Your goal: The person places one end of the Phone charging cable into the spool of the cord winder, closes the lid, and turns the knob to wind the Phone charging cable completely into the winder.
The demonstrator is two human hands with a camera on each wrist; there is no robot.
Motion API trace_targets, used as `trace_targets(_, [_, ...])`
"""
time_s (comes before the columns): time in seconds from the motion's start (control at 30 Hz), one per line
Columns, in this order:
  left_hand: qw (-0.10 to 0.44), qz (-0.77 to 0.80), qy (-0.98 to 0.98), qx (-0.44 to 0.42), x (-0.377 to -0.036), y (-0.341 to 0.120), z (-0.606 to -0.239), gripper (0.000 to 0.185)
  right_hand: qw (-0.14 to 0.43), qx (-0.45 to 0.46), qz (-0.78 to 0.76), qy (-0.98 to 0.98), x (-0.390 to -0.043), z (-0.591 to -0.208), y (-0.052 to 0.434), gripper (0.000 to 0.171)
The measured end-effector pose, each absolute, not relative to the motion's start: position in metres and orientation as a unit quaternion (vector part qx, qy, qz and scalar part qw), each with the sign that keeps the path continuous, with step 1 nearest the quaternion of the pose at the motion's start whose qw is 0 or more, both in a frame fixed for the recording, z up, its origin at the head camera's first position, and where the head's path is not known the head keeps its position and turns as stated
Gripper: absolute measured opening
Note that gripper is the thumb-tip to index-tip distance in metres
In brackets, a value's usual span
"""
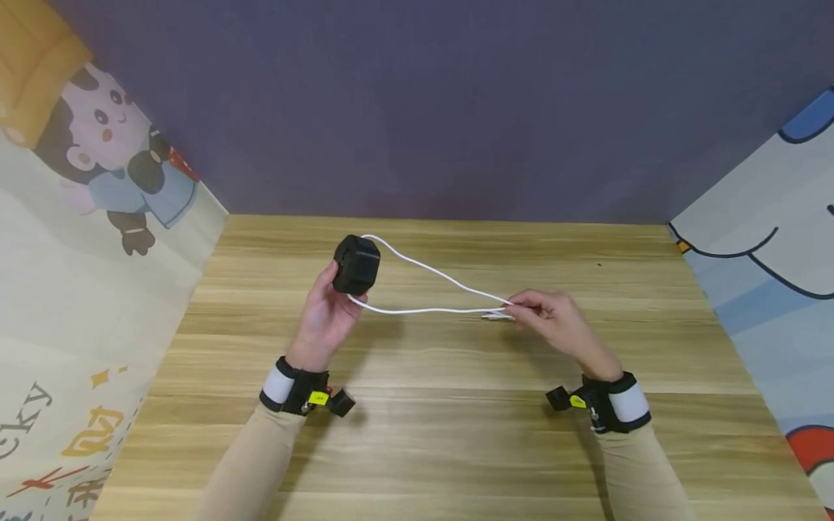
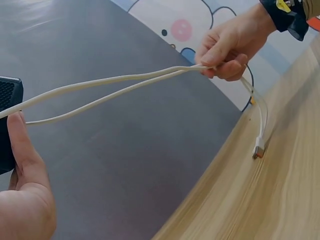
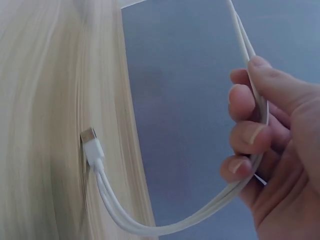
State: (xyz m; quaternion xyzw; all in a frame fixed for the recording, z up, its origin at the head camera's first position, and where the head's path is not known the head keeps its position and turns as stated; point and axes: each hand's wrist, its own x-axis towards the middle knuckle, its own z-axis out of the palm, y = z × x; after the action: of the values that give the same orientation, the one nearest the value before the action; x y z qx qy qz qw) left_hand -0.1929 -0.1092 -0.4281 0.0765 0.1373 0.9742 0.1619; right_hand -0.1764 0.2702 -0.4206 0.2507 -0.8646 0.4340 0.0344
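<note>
My left hand (image 1: 326,315) holds up a black, block-shaped device (image 1: 357,265), thumb on its near side; a mesh-like face shows at the edge of the left wrist view. A white cable (image 1: 430,269) loops from behind the device across to my right hand (image 1: 554,318). There the thumb and fingers pinch two strands together, seen closely in the right wrist view. Below the right hand the doubled strands hang down to a white plug with a metal tip (image 3: 91,145), close to the tabletop. Whether the plug touches the wood I cannot tell.
A wood-grain table (image 1: 443,449) lies under both hands. Behind it rises a dark grey-blue wall (image 1: 443,108). Cartoon-printed panels stand at the left (image 1: 98,289) and right (image 1: 762,253). Each wrist wears a black strap with a small camera.
</note>
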Motion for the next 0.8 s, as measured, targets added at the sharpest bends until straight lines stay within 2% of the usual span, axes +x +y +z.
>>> trace_targets(0.37, [0.151,0.978,0.131,0.063,-0.194,-0.116,-0.428,0.027,0.091,0.254,0.409,-0.872,-0.178,-0.425,0.281,0.015])
trace_targets(0.57, [0.135,0.984,0.106,0.056,-0.195,-0.124,-0.425,0.026,0.065,0.207,0.422,-0.881,-0.176,-0.426,0.288,0.016])
trace_targets(0.8, [0.128,0.984,0.118,0.049,-0.194,-0.131,-0.424,0.027,0.044,0.229,0.425,-0.874,-0.176,-0.432,0.297,0.01])
